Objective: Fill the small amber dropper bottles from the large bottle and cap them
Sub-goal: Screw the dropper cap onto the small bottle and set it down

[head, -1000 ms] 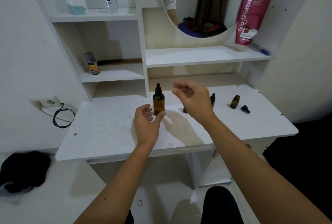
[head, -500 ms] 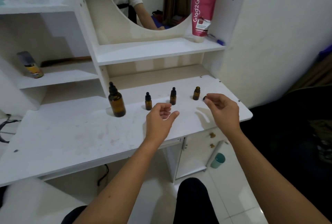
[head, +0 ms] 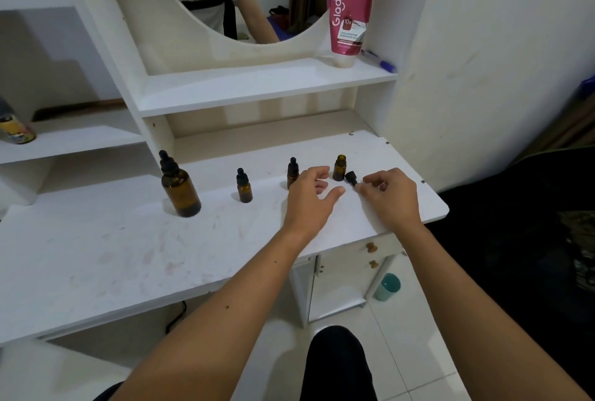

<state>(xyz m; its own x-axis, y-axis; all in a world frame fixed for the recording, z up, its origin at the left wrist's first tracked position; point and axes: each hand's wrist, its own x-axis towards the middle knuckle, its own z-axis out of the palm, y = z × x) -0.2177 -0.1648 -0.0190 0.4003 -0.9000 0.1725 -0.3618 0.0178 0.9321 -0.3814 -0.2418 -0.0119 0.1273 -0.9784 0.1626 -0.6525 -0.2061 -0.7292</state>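
Observation:
A large amber bottle (head: 180,188) with a black dropper cap stands left on the white desk (head: 112,249). To its right stand a capped small amber bottle (head: 244,187), a second capped one (head: 292,171) partly behind my left hand, and an uncapped small bottle (head: 339,168). Beside the uncapped bottle lies a black dropper cap (head: 351,177). My right hand (head: 391,196) pinches the cap's near end with thumb and forefinger. My left hand (head: 309,199) hovers open over the desk, just in front of the second and third bottles, holding nothing.
A pink Glad2Glow tube (head: 350,5) and a pen (head: 379,60) are on the shelf above. A spray can (head: 14,130) sits on the left shelf. The desk's right corner (head: 442,207) is close to my right hand. A teal cup (head: 388,286) stands on the floor.
The view has swung right and closer to the desk. Both hands moved forward to the rightmost small bottle, and my right fingers have closed on the loose dropper cap.

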